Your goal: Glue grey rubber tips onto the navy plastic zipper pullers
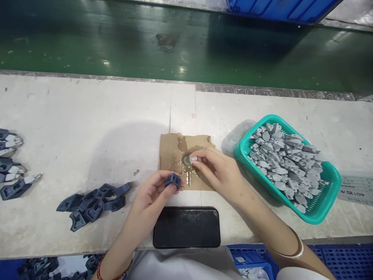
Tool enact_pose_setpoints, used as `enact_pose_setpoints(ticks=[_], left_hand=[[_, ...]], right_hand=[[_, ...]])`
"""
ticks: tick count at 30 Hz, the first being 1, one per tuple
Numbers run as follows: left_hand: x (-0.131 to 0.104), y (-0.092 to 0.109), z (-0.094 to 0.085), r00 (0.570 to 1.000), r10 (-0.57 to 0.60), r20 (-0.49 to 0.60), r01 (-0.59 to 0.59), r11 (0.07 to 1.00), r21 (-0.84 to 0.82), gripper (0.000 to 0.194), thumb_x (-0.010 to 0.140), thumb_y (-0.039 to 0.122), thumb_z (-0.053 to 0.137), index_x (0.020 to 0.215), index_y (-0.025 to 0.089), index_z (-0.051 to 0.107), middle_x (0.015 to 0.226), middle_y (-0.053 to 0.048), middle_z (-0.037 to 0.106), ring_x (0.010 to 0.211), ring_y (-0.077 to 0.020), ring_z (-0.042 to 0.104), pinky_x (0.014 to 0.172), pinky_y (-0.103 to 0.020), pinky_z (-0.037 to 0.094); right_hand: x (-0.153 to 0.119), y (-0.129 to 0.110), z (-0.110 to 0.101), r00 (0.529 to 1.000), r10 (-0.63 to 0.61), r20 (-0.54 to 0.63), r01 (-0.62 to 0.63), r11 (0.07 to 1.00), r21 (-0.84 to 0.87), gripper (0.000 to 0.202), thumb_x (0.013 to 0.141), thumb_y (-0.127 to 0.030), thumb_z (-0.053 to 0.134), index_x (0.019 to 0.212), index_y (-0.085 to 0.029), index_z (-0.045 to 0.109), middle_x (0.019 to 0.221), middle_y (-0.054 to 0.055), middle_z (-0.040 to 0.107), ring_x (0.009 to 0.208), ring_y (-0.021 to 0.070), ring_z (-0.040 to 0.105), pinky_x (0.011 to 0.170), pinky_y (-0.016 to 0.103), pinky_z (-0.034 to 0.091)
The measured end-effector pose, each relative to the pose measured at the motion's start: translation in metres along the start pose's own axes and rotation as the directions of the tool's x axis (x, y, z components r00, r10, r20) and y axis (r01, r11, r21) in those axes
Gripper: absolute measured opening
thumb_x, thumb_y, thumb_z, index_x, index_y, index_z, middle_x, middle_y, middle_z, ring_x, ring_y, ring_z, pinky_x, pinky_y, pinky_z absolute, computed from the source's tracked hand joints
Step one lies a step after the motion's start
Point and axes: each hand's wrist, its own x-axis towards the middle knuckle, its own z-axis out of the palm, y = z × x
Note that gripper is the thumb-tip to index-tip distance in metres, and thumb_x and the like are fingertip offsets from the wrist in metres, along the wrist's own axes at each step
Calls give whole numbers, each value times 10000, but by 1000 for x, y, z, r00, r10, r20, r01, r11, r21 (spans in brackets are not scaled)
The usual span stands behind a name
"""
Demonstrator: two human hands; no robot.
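Observation:
My left hand pinches a dark blue-grey plastic part just over the near left side of a brown cardboard piece. Between the thumb and fingers of my right hand is a small light grey plastic part, held at the wet, shiny patch in the middle of the cardboard. Whether it touches the patch I cannot tell. To the left lies a loose pile of dark blue-grey parts. A green basket full of light grey parts stands on the right.
A black phone lies at the table's near edge. At the far left are several dark parts joined with light grey pieces. Behind the white table runs a green surface with a blue crate. Blue bins sit below.

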Motion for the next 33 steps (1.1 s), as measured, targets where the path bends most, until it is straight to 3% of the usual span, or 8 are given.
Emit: enact_pose_setpoints(ticks=[4,7,10,14,20,26,30,33], left_hand=[[-1,0,-1,1000,18,-6,-19,999,-32,161,949,362,743,1045,233,752,884,-1,761,717,-100,702,727,-183,589],[-1,0,-1,999,51,-16,-51,998,-19,146,949,358,744,1014,230,769,786,25,721,618,-77,653,672,-170,566],[-1,2,0,997,73,-20,-74,997,-33,152,970,356,720,1035,230,776,894,-8,784,731,-105,718,744,-191,593],[-3,5,0,999,36,-17,-36,999,-38,153,956,343,739,1017,203,753,1082,-63,814,909,-147,760,804,-211,613],[-7,2,-6,998,57,-11,-57,998,3,110,971,313,703,947,235,629,698,42,710,595,-103,651,596,-195,555],[-7,-2,0,976,194,-95,-164,951,262,137,1021,332,617,1060,227,697,866,-16,770,829,-144,733,761,-227,587],[-4,-4,6,987,125,-102,-105,977,185,150,993,327,668,1106,240,620,1184,-85,808,1171,-211,736,977,-312,583],[-3,-1,5,988,87,-126,-64,983,174,125,921,286,754,971,236,651,1176,-68,814,1125,-212,740,986,-313,565]], right_hand=[[0,0,0,998,50,32,-53,995,83,75,1030,-171,610,1037,-190,683,990,56,766,892,179,710,820,297,553],[-1,0,0,983,181,25,-182,954,238,77,1015,-244,652,1029,-204,717,973,50,776,859,182,708,789,314,553],[-1,-1,-3,942,332,38,-306,811,500,132,971,-336,725,1011,-211,740,919,38,772,803,168,699,744,305,560],[1,0,-6,923,369,108,-339,649,681,217,920,-408,783,987,-206,745,871,34,757,767,153,683,734,300,575],[-1,5,-4,922,359,143,-329,536,777,176,901,-366,812,981,-221,753,827,0,719,748,132,679,737,275,576],[-1,-1,-3,926,347,150,-304,446,841,164,886,-367,830,956,-240,753,932,2,726,761,119,694,762,274,612],[-1,-9,1,920,354,170,-325,443,836,267,871,-447,829,1006,-237,736,914,15,724,763,141,694,760,307,635],[-3,-13,3,912,352,212,-359,429,829,289,865,-460,830,1003,-225,732,840,16,735,745,154,713,737,309,634]])
